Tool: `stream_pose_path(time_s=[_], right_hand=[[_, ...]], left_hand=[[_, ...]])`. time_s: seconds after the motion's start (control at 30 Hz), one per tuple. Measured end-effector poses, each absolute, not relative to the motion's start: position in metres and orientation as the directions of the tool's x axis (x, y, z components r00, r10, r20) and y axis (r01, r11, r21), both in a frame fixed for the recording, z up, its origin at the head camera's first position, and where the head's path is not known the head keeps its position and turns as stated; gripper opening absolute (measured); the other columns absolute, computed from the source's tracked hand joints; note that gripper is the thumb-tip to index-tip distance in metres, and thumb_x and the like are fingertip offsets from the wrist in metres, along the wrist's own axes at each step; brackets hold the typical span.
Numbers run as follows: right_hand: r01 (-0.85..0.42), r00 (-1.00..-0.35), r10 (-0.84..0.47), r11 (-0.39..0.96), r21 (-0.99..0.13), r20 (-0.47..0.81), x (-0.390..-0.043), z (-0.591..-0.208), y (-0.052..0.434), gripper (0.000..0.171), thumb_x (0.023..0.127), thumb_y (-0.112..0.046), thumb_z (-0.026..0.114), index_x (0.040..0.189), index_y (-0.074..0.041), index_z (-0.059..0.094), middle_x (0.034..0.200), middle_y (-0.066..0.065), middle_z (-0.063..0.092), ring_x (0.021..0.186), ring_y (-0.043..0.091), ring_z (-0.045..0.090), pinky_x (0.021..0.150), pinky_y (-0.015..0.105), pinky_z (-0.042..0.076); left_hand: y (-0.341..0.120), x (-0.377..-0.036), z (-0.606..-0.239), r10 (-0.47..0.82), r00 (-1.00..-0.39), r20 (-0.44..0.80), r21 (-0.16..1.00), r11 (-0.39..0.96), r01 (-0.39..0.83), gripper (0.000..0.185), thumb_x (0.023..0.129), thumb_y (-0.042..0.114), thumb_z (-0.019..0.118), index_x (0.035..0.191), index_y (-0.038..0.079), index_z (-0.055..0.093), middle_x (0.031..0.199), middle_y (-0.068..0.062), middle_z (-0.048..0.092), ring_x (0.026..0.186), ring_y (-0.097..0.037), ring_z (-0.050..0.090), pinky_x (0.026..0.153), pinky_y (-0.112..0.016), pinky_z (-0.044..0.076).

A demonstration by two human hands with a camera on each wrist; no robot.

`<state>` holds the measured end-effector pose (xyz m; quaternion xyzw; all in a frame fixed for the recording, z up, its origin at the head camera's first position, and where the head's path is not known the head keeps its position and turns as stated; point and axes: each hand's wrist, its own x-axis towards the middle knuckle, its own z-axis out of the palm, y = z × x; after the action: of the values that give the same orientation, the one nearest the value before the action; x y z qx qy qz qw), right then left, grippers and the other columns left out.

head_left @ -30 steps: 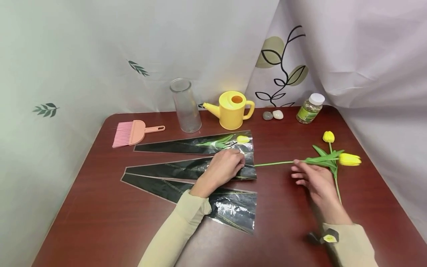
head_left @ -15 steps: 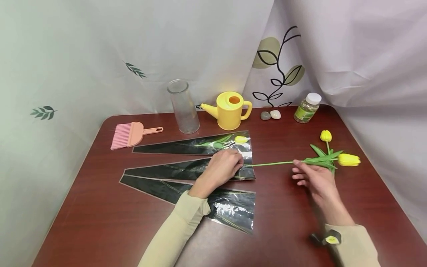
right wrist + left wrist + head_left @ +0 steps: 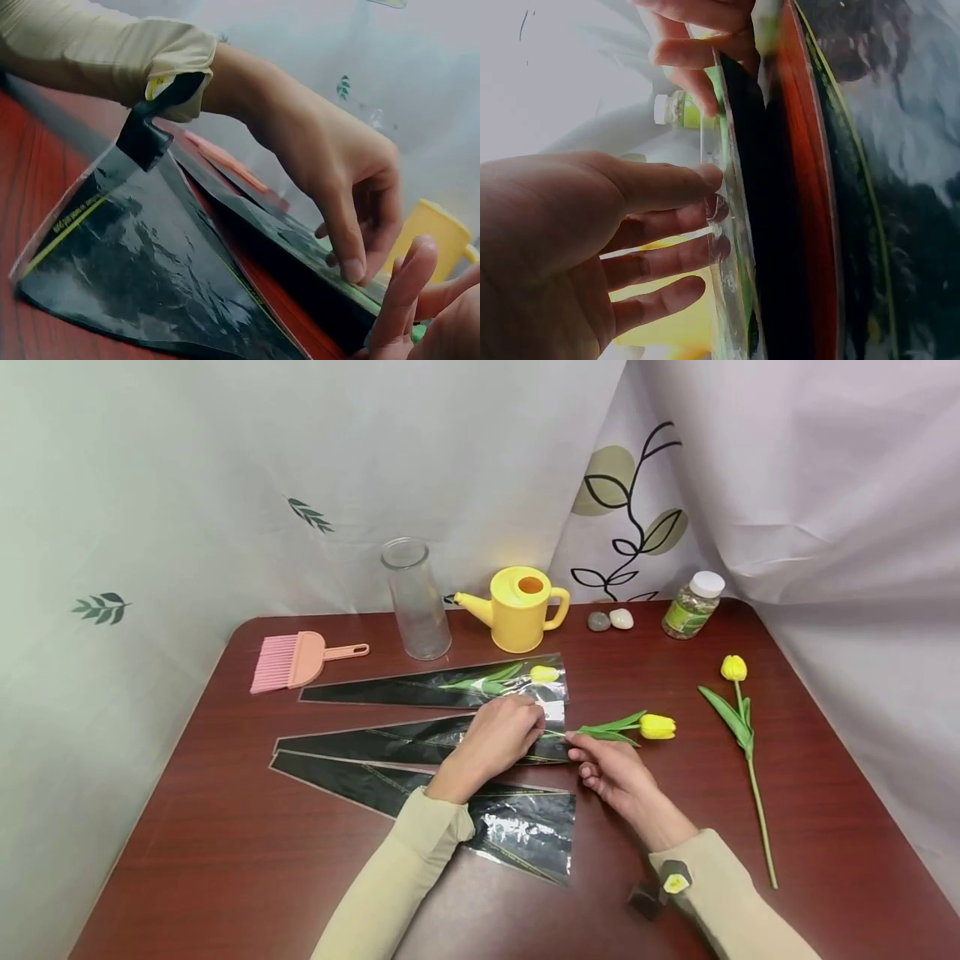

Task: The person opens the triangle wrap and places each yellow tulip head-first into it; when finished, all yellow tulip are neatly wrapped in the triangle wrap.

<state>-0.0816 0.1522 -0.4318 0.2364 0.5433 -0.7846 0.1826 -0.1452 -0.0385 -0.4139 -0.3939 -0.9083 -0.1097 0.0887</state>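
My left hand (image 3: 501,732) pinches the clear upper film of the middle black flower sleeve (image 3: 375,742) near its wide mouth; in the left wrist view its thumb (image 3: 667,184) lies on that film. My right hand (image 3: 618,777) is at the mouth, pinching the green stem of a yellow tulip (image 3: 657,727). The stem runs left into the sleeve, while bloom and leaves remain outside on the right. How far in the stem tip lies is hidden by my left hand. A second sleeve (image 3: 352,690) behind contains another yellow tulip (image 3: 543,674). The nearest sleeve (image 3: 525,827) lies flat.
One more tulip (image 3: 738,727) lies at the table's right. Along the back stand a glass vase (image 3: 420,602), a yellow watering can (image 3: 519,614), two pebbles (image 3: 611,619) and a lidded jar (image 3: 693,606). A pink brush (image 3: 303,660) lies back left.
My right hand has moved left with the tulip, from beside the loose tulip to the sleeve's mouth, and the stem has slid deeper in. My left hand has stayed in place.
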Motion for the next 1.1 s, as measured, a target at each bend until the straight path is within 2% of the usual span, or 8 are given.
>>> stream_pose_path(time_s=[0.3, 0.4, 0.5, 0.57, 0.63, 0.77, 0.9, 1.1], right_hand=[[0.485, -0.874, -0.122, -0.158, -0.860, -0.470, -0.074, -0.423, 0.167, 0.037, 0.102, -0.017, 0.053, 0.124, 0.012, 0.057, 0.076, 0.005, 0.069, 0.046, 0.006, 0.050, 0.043, 0.017, 0.043], [0.321, -0.944, -0.090, -0.018, -0.947, -0.319, -0.073, -0.417, 0.181, 0.036, 0.101, -0.016, 0.055, 0.122, 0.013, 0.059, 0.077, 0.010, 0.070, 0.047, 0.010, 0.055, 0.044, 0.023, 0.048], [-0.005, -1.000, -0.030, 0.282, -0.959, -0.003, -0.077, -0.411, 0.198, 0.024, 0.096, -0.013, 0.063, 0.111, 0.005, 0.067, 0.076, 0.008, 0.070, 0.051, 0.014, 0.061, 0.048, 0.026, 0.052], [-0.230, -0.970, -0.053, 0.531, -0.815, 0.239, -0.082, -0.411, 0.211, 0.015, 0.091, -0.011, 0.070, 0.102, -0.002, 0.072, 0.077, 0.004, 0.070, 0.058, 0.014, 0.062, 0.052, 0.026, 0.052], [-0.381, -0.898, -0.140, 0.723, -0.577, 0.417, -0.088, -0.412, 0.223, 0.010, 0.085, -0.009, 0.074, 0.095, -0.007, 0.073, 0.079, -0.001, 0.069, 0.070, 0.014, 0.062, 0.061, 0.025, 0.050], [-0.562, -0.769, -0.403, 0.797, -0.222, 0.497, -0.100, -0.418, 0.239, 0.012, 0.077, -0.007, 0.077, 0.089, -0.008, 0.073, 0.088, 0.002, 0.067, 0.087, 0.022, 0.055, 0.072, 0.038, 0.042], [-0.627, -0.726, -0.534, 0.773, -0.099, 0.434, -0.105, -0.423, 0.245, 0.014, 0.075, -0.007, 0.079, 0.087, -0.006, 0.072, 0.093, 0.005, 0.063, 0.092, 0.026, 0.053, 0.076, 0.042, 0.041], [-0.641, -0.706, -0.566, 0.767, -0.044, 0.425, -0.108, -0.427, 0.247, 0.017, 0.072, -0.003, 0.080, 0.086, -0.004, 0.070, 0.090, 0.006, 0.061, 0.089, 0.027, 0.054, 0.075, 0.042, 0.043]], left_hand=[[-0.039, -0.146, -0.415, 0.709, -0.672, 0.213, 0.111, 0.666, 0.737, 0.007, 0.089, 0.020, 0.071, 0.083, 0.020, 0.068, 0.083, 0.007, 0.061, 0.085, -0.014, 0.062, 0.076, -0.033, 0.050], [-0.039, -0.146, -0.415, 0.709, -0.670, 0.220, 0.108, 0.665, 0.739, 0.008, 0.089, 0.021, 0.072, 0.082, 0.021, 0.067, 0.083, 0.007, 0.061, 0.085, -0.014, 0.062, 0.077, -0.033, 0.050], [-0.040, -0.146, -0.415, 0.709, -0.669, 0.222, 0.110, 0.663, 0.740, 0.008, 0.089, 0.021, 0.071, 0.082, 0.021, 0.067, 0.083, 0.008, 0.060, 0.086, -0.014, 0.062, 0.077, -0.033, 0.050], [-0.040, -0.147, -0.416, 0.709, -0.669, 0.223, 0.113, 0.663, 0.740, 0.009, 0.089, 0.021, 0.071, 0.082, 0.021, 0.067, 0.083, 0.008, 0.060, 0.086, -0.014, 0.062, 0.077, -0.033, 0.050], [-0.040, -0.147, -0.416, 0.710, -0.668, 0.223, 0.113, 0.662, 0.741, 0.008, 0.090, 0.021, 0.071, 0.082, 0.021, 0.067, 0.083, 0.008, 0.060, 0.087, -0.014, 0.062, 0.077, -0.033, 0.050], [-0.040, -0.147, -0.416, 0.714, -0.664, 0.223, 0.110, 0.658, 0.745, 0.008, 0.091, 0.021, 0.070, 0.083, 0.021, 0.067, 0.084, 0.008, 0.060, 0.088, -0.014, 0.062, 0.079, -0.033, 0.049], [-0.040, -0.146, -0.416, 0.717, -0.659, 0.229, 0.111, 0.653, 0.749, 0.008, 0.091, 0.021, 0.070, 0.084, 0.021, 0.067, 0.085, 0.008, 0.060, 0.089, -0.014, 0.062, 0.082, -0.032, 0.049], [-0.040, -0.146, -0.416, 0.717, -0.659, 0.229, 0.106, 0.654, 0.749, 0.006, 0.091, 0.021, 0.070, 0.085, 0.021, 0.068, 0.086, 0.008, 0.061, 0.089, -0.014, 0.062, 0.082, -0.032, 0.049]])
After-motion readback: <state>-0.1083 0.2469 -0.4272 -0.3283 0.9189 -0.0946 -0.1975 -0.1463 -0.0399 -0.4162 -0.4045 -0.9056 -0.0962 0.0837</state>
